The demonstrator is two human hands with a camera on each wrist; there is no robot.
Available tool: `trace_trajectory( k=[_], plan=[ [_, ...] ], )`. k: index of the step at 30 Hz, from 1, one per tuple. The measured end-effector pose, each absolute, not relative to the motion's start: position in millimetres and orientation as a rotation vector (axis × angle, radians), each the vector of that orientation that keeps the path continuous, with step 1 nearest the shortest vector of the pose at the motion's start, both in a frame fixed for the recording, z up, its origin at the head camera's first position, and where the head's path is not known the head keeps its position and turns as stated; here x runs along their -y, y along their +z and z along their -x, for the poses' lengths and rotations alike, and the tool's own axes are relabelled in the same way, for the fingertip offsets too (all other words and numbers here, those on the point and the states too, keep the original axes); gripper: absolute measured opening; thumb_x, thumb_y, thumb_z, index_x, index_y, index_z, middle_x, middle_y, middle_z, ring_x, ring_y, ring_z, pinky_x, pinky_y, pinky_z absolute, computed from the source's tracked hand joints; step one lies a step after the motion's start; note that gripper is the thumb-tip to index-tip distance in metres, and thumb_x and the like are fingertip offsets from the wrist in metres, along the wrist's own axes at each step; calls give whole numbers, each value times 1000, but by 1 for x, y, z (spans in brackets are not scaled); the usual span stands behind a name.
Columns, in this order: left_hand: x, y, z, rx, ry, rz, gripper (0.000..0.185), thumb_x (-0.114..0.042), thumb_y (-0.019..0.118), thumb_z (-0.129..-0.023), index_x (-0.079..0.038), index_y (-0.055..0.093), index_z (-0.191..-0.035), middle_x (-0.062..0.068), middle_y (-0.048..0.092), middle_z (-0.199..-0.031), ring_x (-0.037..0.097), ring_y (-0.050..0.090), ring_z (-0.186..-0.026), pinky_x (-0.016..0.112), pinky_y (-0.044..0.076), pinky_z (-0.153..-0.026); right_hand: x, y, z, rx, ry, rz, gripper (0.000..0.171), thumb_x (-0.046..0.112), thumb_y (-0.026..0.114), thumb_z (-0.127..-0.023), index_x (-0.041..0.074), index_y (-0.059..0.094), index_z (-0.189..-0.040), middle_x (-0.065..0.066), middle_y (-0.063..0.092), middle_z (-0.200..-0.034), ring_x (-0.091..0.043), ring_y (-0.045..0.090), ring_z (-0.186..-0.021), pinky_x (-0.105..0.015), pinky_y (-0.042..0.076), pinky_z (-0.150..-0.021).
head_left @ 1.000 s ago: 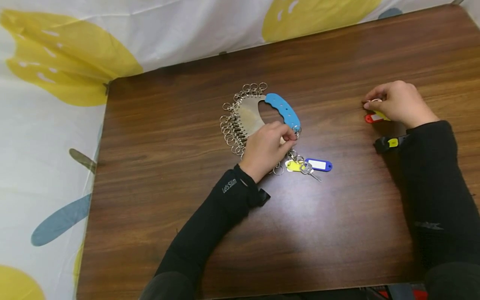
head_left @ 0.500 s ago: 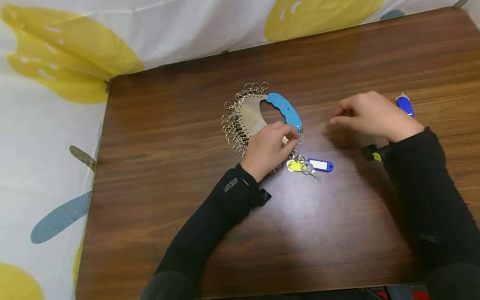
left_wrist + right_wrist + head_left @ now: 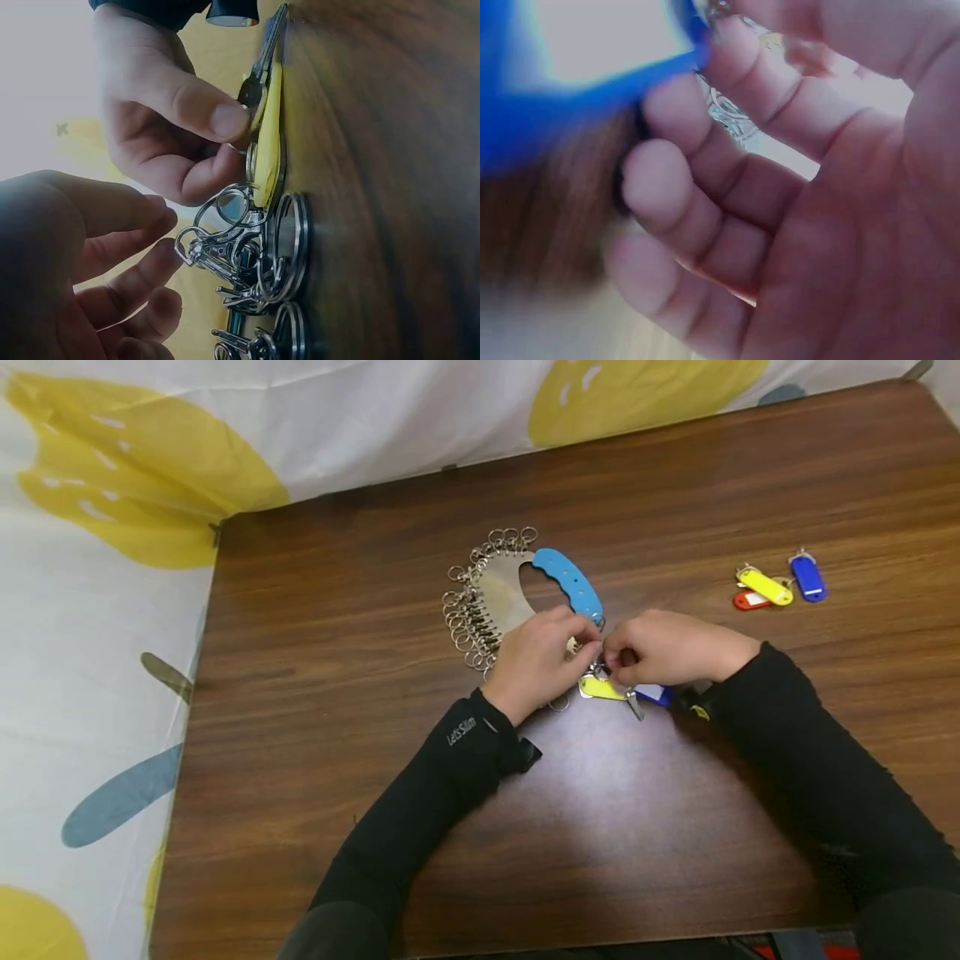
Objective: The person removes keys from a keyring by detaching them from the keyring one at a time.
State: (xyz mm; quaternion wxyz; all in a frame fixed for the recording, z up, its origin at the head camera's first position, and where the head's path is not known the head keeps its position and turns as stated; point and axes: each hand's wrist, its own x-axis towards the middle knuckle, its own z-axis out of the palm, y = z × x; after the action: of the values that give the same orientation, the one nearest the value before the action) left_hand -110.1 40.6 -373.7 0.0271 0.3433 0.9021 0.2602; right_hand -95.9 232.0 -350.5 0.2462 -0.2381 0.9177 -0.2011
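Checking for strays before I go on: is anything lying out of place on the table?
Three tags, yellow, red and blue, lie loose at the right, apart from the key holder. Nothing looks spilled or damaged.

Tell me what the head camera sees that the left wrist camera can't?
Only the head view shows the whole brown table, the blue handle of the key holder, and three loose tags, yellow, red and blue, lying far right. Only the left wrist view shows the right hand's fingers pinching a small ring beside the yellow tag. Both show the left hand, the right hand and the cluster of rings.
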Motion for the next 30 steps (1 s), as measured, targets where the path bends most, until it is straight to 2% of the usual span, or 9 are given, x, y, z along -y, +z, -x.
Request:
trace_trajectory(
  k=[8,16,23,27,30],
  plan=[
    [-40,-374,110,-2752,767,-1131,20,-29,59,-91,-23,70,-106,-5,65,-98,10,59,-83,25,47,-63,-246,-346,102,-2418,-841,624,10,4,57,-85,10,56,-78,2,49,-69,-8,45,-61,-22,38,-58],
    [-40,-375,110,-2766,766,-1195,22,-29,62,-89,-19,69,-107,-3,64,-98,12,58,-87,26,47,-66,-246,-346,102,-2255,-1206,601,2,0,52,-92,-1,53,-92,-10,58,-84,-17,57,-76,-26,49,-68],
    [-42,-373,112,-2831,782,-1085,17,-28,59,-94,-23,72,-104,-6,71,-99,11,61,-86,24,48,-64,-243,-345,100,-2275,-1287,531,8,-2,45,-92,-1,53,-94,-10,55,-84,-21,56,-79,-27,48,-72],
    [-41,-372,112,-2859,809,-993,19,-30,59,-94,-25,72,-107,-8,73,-101,10,62,-84,24,46,-62,-241,-346,100,-2292,-1293,492,6,2,49,-93,-1,53,-96,-8,55,-86,-18,54,-80,-26,46,-72],
    [-40,-373,112,-2864,870,-937,19,-30,59,-94,-24,70,-108,-8,74,-98,10,63,-76,24,42,-56,-239,-348,102,-2340,-1301,463,8,6,53,-94,0,54,-98,-8,57,-85,-15,53,-78,-24,45,-70]
  ],
)
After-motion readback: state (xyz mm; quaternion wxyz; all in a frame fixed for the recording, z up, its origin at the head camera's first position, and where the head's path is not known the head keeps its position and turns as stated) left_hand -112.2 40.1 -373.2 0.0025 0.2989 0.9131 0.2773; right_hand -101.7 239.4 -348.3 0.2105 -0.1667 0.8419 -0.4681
